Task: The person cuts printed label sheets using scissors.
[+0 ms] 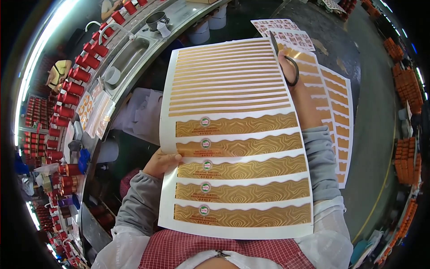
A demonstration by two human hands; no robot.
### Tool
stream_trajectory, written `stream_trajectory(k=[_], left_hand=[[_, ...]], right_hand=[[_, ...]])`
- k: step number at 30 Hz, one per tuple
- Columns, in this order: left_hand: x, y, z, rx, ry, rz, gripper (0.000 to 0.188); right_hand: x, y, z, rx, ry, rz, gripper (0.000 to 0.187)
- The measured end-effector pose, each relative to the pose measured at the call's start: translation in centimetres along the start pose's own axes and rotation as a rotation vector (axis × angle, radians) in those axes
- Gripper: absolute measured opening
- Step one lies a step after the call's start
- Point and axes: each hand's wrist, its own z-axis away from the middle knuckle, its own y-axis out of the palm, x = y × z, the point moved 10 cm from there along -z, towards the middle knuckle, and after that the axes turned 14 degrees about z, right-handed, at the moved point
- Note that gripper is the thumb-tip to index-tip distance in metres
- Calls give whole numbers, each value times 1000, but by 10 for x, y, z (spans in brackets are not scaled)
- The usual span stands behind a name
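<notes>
A large white sticker sheet (237,140) spreads out before me. Thin gold stripes fill its upper part; below lie several wider gold wood-grain strips with wavy upper edges and a small round emblem each. My left hand (161,163) pinches the sheet's left edge, thumb on the front and the other fingers hidden behind. At the upper right edge, my right hand (305,87) is closed round black-handled scissors (297,74). Their dark blade points upward beside the sheet's top right corner. Whether the right fingers also grip the sheet is hidden.
More gold-patterned sheets (338,121) and red-printed sheets (293,38) lie on a dark table (347,49) at right. To the left runs a metal counter with a sink (130,56), a metal pot (156,19) and red cylinders (69,98). Orange crates (405,89) stand far right.
</notes>
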Motion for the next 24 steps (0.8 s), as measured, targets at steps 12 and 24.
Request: stream_trajectory(k=[12, 24], left_hand=[[5, 3, 2, -21, -18, 1, 41], [10, -40, 3, -93, 19, -110, 45]], right_hand=[[-9, -10, -23, 58, 23, 0, 66], [-39, -27, -48, -84, -48, 285, 60]])
